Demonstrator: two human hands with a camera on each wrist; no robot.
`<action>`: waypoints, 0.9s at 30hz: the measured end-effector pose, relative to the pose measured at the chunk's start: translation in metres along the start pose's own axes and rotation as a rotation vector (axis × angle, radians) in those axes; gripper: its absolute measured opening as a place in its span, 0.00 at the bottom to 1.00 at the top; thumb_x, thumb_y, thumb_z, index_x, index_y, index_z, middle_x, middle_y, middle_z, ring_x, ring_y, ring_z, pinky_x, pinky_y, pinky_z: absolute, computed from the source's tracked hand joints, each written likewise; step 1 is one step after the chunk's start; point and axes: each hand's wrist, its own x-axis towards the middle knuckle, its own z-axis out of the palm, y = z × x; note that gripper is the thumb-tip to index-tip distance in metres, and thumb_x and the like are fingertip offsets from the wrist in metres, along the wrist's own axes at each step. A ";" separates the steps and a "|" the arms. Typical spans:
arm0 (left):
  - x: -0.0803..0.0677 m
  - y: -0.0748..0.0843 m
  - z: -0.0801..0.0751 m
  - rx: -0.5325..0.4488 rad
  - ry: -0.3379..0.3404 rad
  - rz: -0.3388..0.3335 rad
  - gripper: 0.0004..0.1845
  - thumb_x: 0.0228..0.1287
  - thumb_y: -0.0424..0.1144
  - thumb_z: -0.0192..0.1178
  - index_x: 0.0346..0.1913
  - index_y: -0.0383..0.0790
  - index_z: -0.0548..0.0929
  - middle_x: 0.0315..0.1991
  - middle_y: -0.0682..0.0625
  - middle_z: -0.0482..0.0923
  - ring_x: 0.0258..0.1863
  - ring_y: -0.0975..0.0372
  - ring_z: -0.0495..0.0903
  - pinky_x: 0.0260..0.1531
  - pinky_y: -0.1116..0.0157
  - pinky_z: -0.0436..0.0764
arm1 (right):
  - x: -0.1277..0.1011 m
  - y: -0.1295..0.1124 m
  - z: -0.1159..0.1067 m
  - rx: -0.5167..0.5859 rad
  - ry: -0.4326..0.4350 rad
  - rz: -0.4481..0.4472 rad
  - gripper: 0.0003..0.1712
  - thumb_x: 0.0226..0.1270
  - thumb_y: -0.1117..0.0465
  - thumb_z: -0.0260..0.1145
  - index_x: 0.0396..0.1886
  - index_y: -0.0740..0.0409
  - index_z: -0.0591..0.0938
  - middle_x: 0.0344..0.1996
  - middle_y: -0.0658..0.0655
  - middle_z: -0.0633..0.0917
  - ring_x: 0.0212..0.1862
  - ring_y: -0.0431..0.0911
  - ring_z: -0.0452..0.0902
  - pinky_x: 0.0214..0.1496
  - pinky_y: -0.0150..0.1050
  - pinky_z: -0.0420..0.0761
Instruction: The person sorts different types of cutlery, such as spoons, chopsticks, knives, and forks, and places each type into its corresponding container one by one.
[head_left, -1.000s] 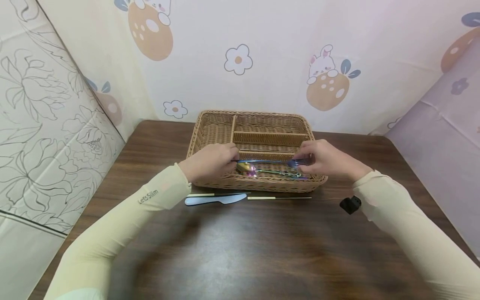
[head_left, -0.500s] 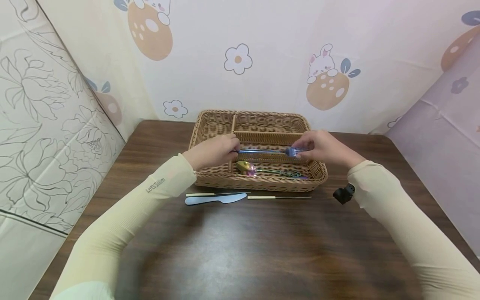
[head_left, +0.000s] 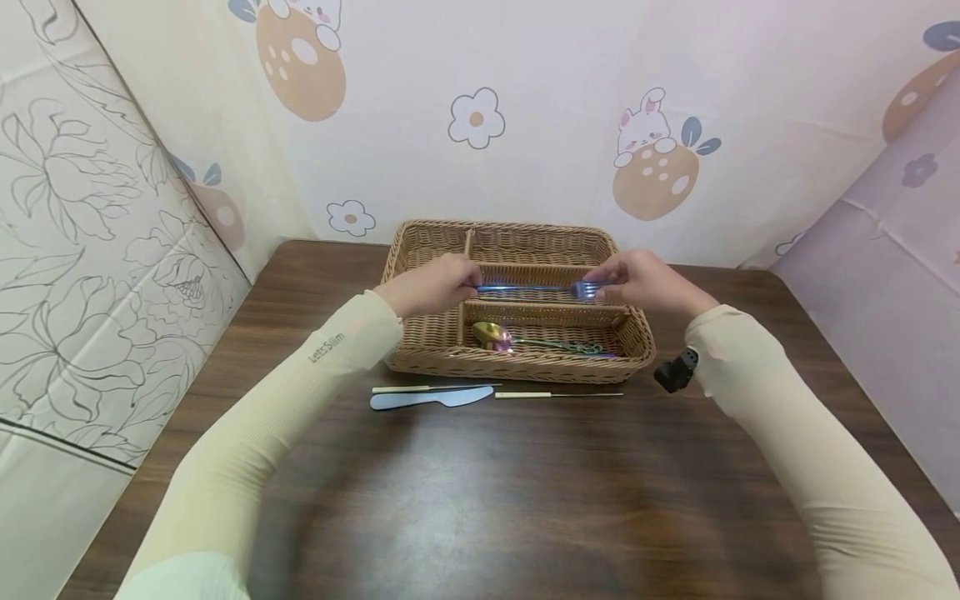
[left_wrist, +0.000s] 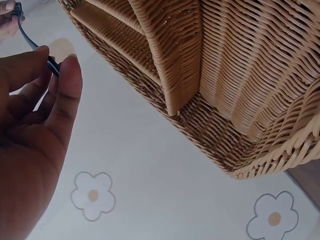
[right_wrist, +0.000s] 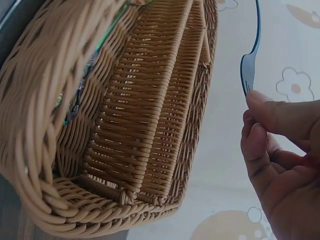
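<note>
A blue metallic fork (head_left: 525, 288) is held level above the middle compartment of a wicker basket (head_left: 517, 372). My left hand (head_left: 441, 282) pinches the end of its handle between thumb and fingers, as the left wrist view also shows. At the other end, my right hand (head_left: 651, 279) pinches the tines; in the right wrist view the fork head (right_wrist: 248, 70) runs into my fingertips. A spoon with a golden-pink bowl (head_left: 491, 333) and other shiny rainbow-coloured cutlery (head_left: 577, 347) lie in the front compartment.
In front of the basket on the brown table (head_left: 450, 483) lie a light blue knife (head_left: 431, 398) and two thin cream-handled utensils, one left (head_left: 401, 389) and one right (head_left: 523, 396). Wicker dividers (head_left: 543, 271) split the basket. A patterned wall covering (head_left: 555, 67) rises close behind.
Both hands have raised the fork from the front compartment and carried it away from me, over the divider to above the middle one. The spoon and the knife have stayed put.
</note>
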 end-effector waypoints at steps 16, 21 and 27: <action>0.016 -0.012 -0.006 -0.005 0.009 -0.001 0.07 0.61 0.23 0.56 0.41 0.30 0.80 0.40 0.40 0.79 0.42 0.53 0.77 0.47 0.61 0.77 | 0.015 0.005 -0.008 0.072 0.006 0.131 0.15 0.63 0.74 0.59 0.49 0.71 0.81 0.44 0.69 0.83 0.38 0.51 0.79 0.42 0.42 0.79; 0.023 -0.017 -0.006 0.014 0.031 -0.012 0.06 0.62 0.23 0.56 0.39 0.30 0.81 0.38 0.41 0.79 0.40 0.54 0.77 0.45 0.61 0.77 | 0.018 0.006 -0.009 0.118 0.023 0.168 0.15 0.63 0.74 0.59 0.49 0.72 0.80 0.43 0.68 0.82 0.40 0.54 0.78 0.40 0.37 0.78; 0.031 -0.021 -0.007 0.009 0.030 -0.079 0.09 0.65 0.25 0.55 0.45 0.29 0.81 0.44 0.40 0.80 0.46 0.54 0.77 0.49 0.62 0.76 | 0.022 0.009 -0.009 0.208 0.057 0.248 0.14 0.66 0.69 0.60 0.49 0.71 0.80 0.40 0.64 0.83 0.42 0.55 0.78 0.49 0.46 0.75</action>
